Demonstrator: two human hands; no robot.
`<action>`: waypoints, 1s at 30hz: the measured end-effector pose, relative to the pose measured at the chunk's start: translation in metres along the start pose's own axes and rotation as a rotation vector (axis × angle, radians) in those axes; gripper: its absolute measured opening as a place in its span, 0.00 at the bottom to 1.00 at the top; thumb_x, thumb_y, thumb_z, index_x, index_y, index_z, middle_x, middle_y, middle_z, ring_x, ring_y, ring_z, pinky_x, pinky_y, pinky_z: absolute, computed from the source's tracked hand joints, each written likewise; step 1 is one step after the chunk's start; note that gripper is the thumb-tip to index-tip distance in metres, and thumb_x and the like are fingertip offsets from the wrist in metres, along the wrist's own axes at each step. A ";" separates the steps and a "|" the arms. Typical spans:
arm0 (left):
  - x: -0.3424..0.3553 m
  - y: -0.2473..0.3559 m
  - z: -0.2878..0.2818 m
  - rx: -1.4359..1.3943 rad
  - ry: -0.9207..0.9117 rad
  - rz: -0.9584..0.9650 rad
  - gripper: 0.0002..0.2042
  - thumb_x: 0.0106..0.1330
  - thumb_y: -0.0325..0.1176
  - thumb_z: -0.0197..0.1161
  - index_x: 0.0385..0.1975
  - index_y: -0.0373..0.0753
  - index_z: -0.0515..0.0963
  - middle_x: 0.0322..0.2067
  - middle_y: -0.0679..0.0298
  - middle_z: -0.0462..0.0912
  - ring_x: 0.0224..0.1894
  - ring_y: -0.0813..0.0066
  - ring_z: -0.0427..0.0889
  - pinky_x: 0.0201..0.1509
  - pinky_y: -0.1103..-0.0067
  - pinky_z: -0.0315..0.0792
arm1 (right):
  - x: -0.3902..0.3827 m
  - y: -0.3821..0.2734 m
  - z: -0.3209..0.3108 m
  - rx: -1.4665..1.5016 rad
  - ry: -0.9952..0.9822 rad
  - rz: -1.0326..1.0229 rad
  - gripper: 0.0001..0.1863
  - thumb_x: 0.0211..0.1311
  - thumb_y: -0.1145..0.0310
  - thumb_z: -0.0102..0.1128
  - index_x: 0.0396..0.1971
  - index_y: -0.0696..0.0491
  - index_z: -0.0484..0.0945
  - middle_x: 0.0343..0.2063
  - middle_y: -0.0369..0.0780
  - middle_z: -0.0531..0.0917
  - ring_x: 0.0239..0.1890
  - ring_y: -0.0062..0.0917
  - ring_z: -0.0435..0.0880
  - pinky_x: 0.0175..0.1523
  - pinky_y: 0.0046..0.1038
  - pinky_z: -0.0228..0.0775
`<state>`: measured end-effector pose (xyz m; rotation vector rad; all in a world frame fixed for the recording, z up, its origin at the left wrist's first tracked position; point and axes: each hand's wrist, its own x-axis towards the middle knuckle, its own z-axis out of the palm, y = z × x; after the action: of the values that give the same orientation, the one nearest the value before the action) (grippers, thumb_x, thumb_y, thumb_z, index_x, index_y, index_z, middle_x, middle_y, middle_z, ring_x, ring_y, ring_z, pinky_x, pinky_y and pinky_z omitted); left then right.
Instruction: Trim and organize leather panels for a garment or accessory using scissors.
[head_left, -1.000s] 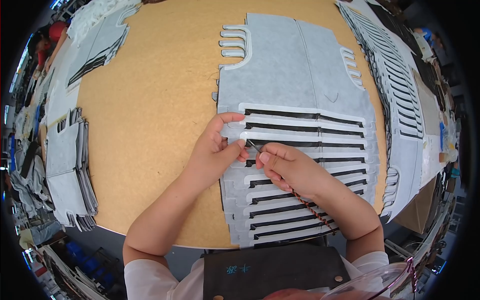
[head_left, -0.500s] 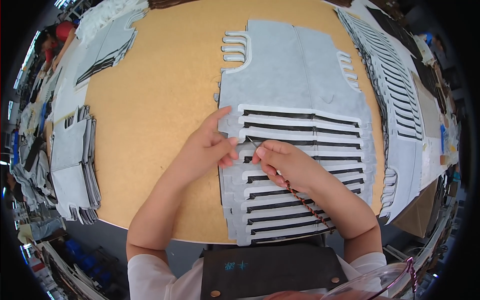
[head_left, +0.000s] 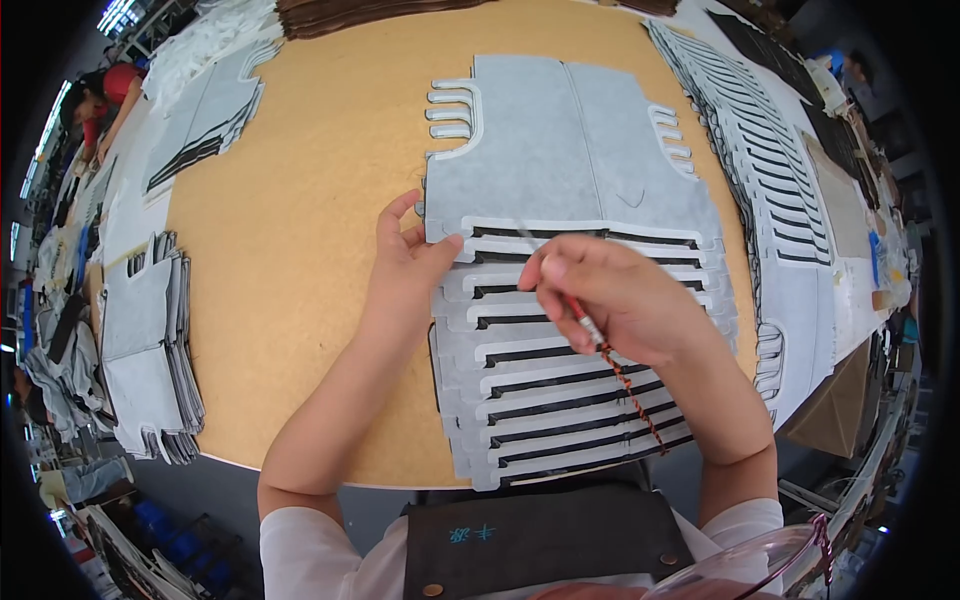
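Overlapping grey panels [head_left: 520, 140] lie on the tan table board, stepped so that several black slots with pale borders [head_left: 560, 390] show in rows. At their left edge is my left hand [head_left: 408, 255], with thumb and index finger spread. Its thumb rests on the panel edge near an upper slot. My right hand [head_left: 610, 295] is closed around a thin tool with a red handle [head_left: 577, 308] and a braided orange-and-black cord [head_left: 628, 390]. The tool's slim tip is blurred above the top slots, and I cannot tell whether it touches them.
A stack of similar grey panels [head_left: 150, 345] stands at the left, with more panels [head_left: 205, 115] at the far left. Along the right lies a long row of stepped slotted panels [head_left: 760, 160]. Brown material [head_left: 370, 18] lies at the back. A person in red [head_left: 118, 90] is at the far left.
My right hand has moved up and away from the slot with the tool. My left hand has shifted up the panel edge. The whole view has shifted slightly.
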<state>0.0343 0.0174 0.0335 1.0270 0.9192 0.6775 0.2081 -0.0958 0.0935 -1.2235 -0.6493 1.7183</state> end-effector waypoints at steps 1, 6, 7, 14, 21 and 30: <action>0.006 -0.007 -0.002 -0.008 -0.008 0.003 0.31 0.64 0.24 0.57 0.65 0.35 0.53 0.51 0.54 0.71 0.44 0.74 0.76 0.53 0.77 0.73 | 0.008 0.012 -0.005 -0.030 -0.015 0.047 0.16 0.70 0.59 0.50 0.40 0.60 0.73 0.21 0.33 0.73 0.15 0.15 0.68 0.19 0.16 0.60; 0.017 -0.016 -0.013 0.301 -0.199 0.078 0.25 0.63 0.21 0.59 0.61 0.34 0.62 0.48 0.55 0.76 0.34 0.80 0.81 0.39 0.84 0.77 | 0.031 0.045 -0.019 -0.020 -0.047 0.237 0.15 0.68 0.62 0.49 0.38 0.60 0.73 0.19 0.35 0.73 0.15 0.17 0.70 0.18 0.20 0.60; 0.018 -0.017 -0.014 0.292 -0.199 0.075 0.25 0.63 0.21 0.59 0.61 0.34 0.62 0.48 0.55 0.76 0.34 0.80 0.81 0.39 0.84 0.77 | 0.033 0.046 -0.017 -0.022 -0.027 0.256 0.16 0.69 0.61 0.48 0.38 0.60 0.73 0.17 0.36 0.73 0.13 0.18 0.69 0.16 0.21 0.59; 0.020 -0.012 -0.017 0.235 -0.227 -0.011 0.21 0.63 0.21 0.59 0.57 0.35 0.64 0.37 0.62 0.79 0.32 0.81 0.82 0.38 0.84 0.77 | 0.047 0.036 -0.014 0.037 -0.045 0.246 0.18 0.71 0.58 0.47 0.40 0.60 0.74 0.17 0.35 0.71 0.11 0.15 0.64 0.15 0.18 0.54; 0.022 -0.013 -0.017 0.225 -0.248 -0.015 0.19 0.64 0.22 0.59 0.54 0.37 0.66 0.37 0.63 0.79 0.33 0.81 0.82 0.38 0.84 0.78 | 0.047 0.039 -0.014 0.037 -0.036 0.242 0.15 0.71 0.60 0.46 0.36 0.58 0.73 0.16 0.30 0.66 0.11 0.11 0.58 0.15 0.17 0.48; 0.023 -0.012 -0.018 0.204 -0.259 -0.028 0.19 0.64 0.22 0.59 0.54 0.36 0.65 0.38 0.63 0.78 0.33 0.82 0.81 0.38 0.84 0.78 | 0.048 0.038 -0.008 -0.039 0.029 0.250 0.14 0.72 0.61 0.45 0.34 0.57 0.72 0.15 0.29 0.65 0.11 0.11 0.57 0.15 0.17 0.47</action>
<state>0.0298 0.0397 0.0114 1.2480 0.7843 0.4199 0.1966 -0.0708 0.0381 -1.4015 -0.5320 1.8959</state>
